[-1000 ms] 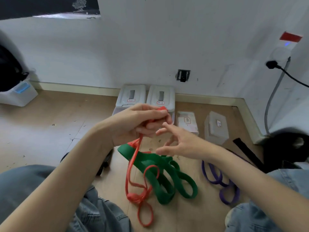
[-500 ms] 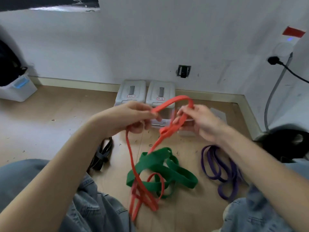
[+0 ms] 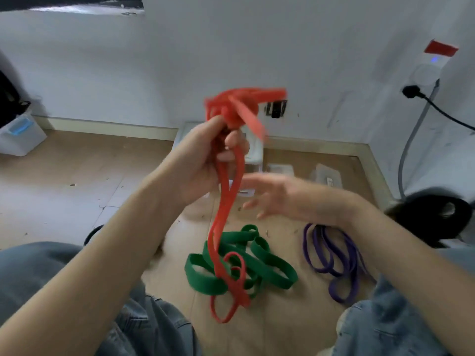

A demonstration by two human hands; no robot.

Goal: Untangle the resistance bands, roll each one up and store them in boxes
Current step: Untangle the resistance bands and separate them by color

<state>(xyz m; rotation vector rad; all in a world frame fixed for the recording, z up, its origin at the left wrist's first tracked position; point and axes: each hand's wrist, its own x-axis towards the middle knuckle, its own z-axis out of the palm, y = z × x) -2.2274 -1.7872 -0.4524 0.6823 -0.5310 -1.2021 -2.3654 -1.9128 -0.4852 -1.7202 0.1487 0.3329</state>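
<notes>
We grip the red band [image 3: 226, 201] in our raised left hand [image 3: 205, 160]; our right hand [image 3: 277, 196], fingers spread, holds nothing at 3 o'clock, above the green band [image 3: 270, 263].

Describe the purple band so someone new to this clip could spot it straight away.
Start at the wooden floor between the person's knees. Right of the green band, under the right forearm, lies the purple band: thin, looped, untouched by both hands.
</notes>
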